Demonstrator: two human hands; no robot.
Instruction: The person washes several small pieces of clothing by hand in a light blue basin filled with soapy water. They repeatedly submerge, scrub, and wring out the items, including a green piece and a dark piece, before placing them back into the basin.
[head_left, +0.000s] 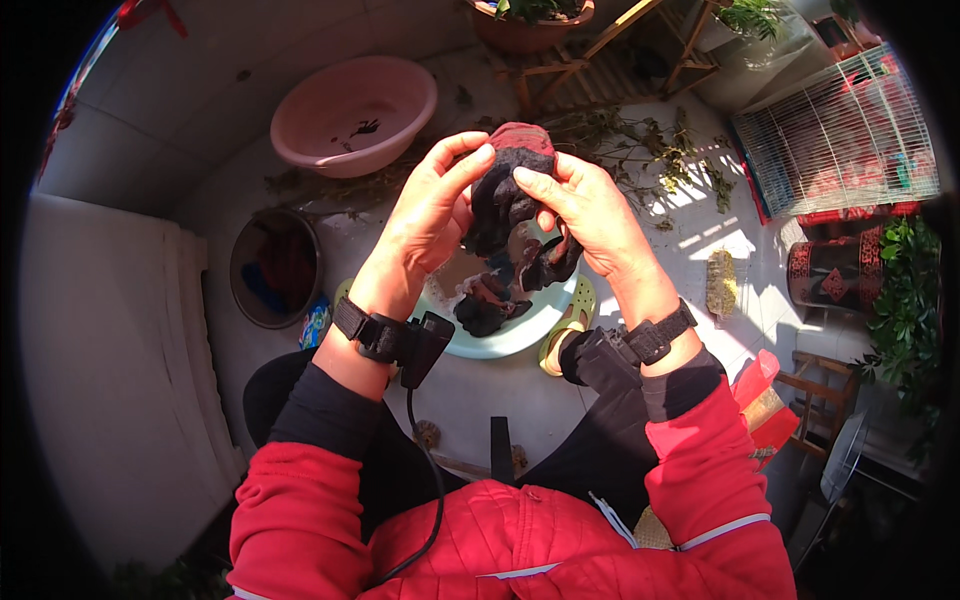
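Note:
Both hands hold a dark sock with a reddish end (504, 187), raised above a pale green basin (501, 345). My left hand (439, 199) grips its left side, thumb and forefinger near the reddish end. With thumb and fingers, my right hand (581, 199) pinches the right side; a dark, wrinkled cloth part (553, 262) hangs just below it, and whether it belongs to the same sock I cannot tell. In the basin, another dark wet cloth (484, 307) lies in cloudy water with some suds.
A pink basin (352, 112) stands on the floor at the upper left, a dark basin with clothes (275, 268) at the left. Dried plant stems (637, 142) lie beyond the green basin. A wire cage (840, 135) and a dark patterned pot (836, 274) stand at the right.

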